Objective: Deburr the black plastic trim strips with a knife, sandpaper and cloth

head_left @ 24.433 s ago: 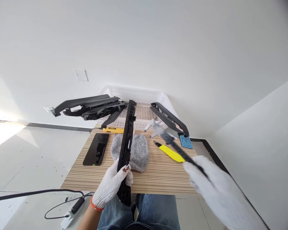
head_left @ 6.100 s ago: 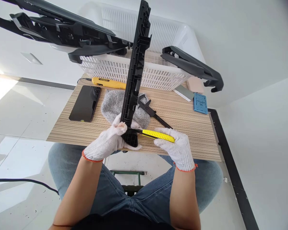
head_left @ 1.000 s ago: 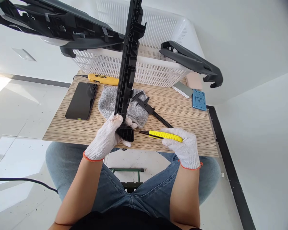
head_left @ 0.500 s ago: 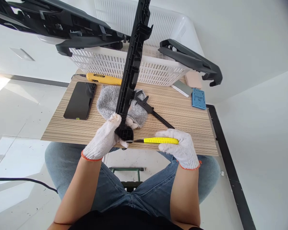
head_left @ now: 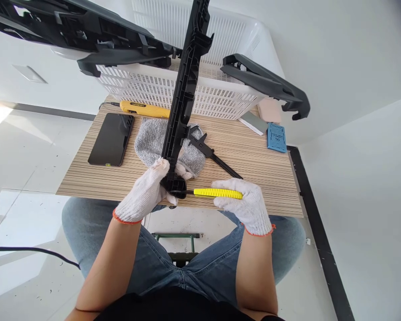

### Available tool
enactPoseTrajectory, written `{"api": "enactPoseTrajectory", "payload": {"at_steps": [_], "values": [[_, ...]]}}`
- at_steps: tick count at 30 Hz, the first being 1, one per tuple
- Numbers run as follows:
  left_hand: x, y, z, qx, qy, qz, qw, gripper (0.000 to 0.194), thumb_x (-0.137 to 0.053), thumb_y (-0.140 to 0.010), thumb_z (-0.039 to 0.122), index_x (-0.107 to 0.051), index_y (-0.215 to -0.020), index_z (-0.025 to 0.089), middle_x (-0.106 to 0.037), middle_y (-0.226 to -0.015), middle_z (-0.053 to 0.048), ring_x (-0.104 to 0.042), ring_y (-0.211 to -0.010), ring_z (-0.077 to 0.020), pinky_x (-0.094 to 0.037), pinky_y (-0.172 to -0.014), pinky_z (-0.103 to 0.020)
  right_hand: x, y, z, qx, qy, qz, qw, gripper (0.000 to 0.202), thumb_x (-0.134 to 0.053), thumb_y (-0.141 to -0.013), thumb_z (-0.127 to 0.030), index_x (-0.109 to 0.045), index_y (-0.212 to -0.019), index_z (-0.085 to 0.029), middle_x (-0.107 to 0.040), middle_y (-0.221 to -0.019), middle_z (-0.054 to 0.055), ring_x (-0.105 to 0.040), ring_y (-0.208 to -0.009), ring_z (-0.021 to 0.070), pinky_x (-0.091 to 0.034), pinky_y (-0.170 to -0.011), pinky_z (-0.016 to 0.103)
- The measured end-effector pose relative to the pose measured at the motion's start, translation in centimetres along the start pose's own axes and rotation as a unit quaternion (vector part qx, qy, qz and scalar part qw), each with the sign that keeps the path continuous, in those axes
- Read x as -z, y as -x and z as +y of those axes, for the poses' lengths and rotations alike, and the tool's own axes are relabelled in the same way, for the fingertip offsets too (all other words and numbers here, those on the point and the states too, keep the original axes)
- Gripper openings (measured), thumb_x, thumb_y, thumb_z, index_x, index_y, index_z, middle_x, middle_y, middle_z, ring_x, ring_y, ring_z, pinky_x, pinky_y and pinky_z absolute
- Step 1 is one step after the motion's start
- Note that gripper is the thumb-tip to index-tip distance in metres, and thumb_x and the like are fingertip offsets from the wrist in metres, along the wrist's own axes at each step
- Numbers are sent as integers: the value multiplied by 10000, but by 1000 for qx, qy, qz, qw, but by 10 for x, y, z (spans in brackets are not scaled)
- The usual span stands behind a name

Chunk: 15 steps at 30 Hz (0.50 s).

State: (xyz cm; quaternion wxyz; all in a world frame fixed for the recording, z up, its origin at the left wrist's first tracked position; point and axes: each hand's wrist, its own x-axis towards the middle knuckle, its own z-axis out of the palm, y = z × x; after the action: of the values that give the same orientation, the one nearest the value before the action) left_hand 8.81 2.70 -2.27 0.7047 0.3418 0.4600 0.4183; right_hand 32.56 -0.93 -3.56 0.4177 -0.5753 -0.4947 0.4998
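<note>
In a white glove, my left hand point(head_left: 143, 194) grips the lower end of a long black ribbed plastic trim piece point(head_left: 182, 98), which slants up and away over the basket rim. My gloved right hand point(head_left: 245, 203) is closed round the yellow handle of a craft knife point(head_left: 217, 193). Its dark, narrow blade points left and lies over the piece's rounded lower end; whether it touches there I cannot tell. Under the piece is a grey cloth point(head_left: 150, 140). A black caliper point(head_left: 214, 154) rests partly on that cloth, just beyond my right hand.
A white plastic basket point(head_left: 137, 84) stands at the back, with black trim pieces point(head_left: 267, 82) across its rim. On the wooden table point(head_left: 254, 158) lie a phone point(head_left: 112, 139), a yellow corded tool point(head_left: 143, 109), a blue box point(head_left: 276, 137) and a grey flat strip point(head_left: 253, 122).
My right hand has moved a little left with the knife, bringing the blade from the edge of the trim piece's lower end to over it. My left hand and the piece stay nearly still.
</note>
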Motion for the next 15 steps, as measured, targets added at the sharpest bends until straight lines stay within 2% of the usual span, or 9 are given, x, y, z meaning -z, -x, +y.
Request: {"api": "enactPoseTrajectory", "payload": {"at_steps": [3, 6, 9, 13, 15], "values": [[2, -1, -3, -3, 1, -2, 1000, 567, -723, -796, 710, -700, -940, 161, -770, -846, -78, -582, -419, -118, -487, -342, -242, -3, 0, -2, -11, -19, 40, 999, 381, -915, -628, -424, -866, -933, -201, -749, -724, 45, -621, -537, 135, -518, -452, 237], [0, -3, -3, -1, 7, -4, 1000, 601, -689, -826, 721, -712, -1075, 175, -778, -866, -74, -613, -458, -137, -515, -370, -247, -5, 0, -5, -31, -24, 19, 999, 362, -916, -599, -394, -864, -897, -194, -742, -723, 43, -598, -526, 122, -501, -445, 231], [-2, -4, -1, 9, 12, -7, 1000, 685, -556, -889, 772, -688, -1205, 179, -769, -831, -67, -647, -494, -167, -527, -383, -258, -7, -1, -7, -40, -33, 63, 997, 361, -882, -630, -396, -864, -927, -192, -694, -640, 17, -538, -477, 101, -457, -412, 216], [-2, -5, 0, 13, 23, -13, 1000, 772, -502, -883, 822, -657, -1280, 177, -759, -846, -65, -670, -535, -195, -536, -376, -282, -7, -2, -7, -52, -35, 29, 998, 379, -909, -573, -389, -864, -891, -187, -708, -661, 28, -545, -482, 104, -474, -419, 224], [-2, -5, -1, 13, 25, -20, 999, 798, -490, -869, 847, -661, -1284, 187, -765, -843, -65, -664, -527, -192, -536, -378, -278, -8, -3, -7, -51, -40, 55, 996, 384, -902, -591, -417, -863, -894, -185, -693, -633, 23, -536, -469, 103, -464, -408, 220]]}}
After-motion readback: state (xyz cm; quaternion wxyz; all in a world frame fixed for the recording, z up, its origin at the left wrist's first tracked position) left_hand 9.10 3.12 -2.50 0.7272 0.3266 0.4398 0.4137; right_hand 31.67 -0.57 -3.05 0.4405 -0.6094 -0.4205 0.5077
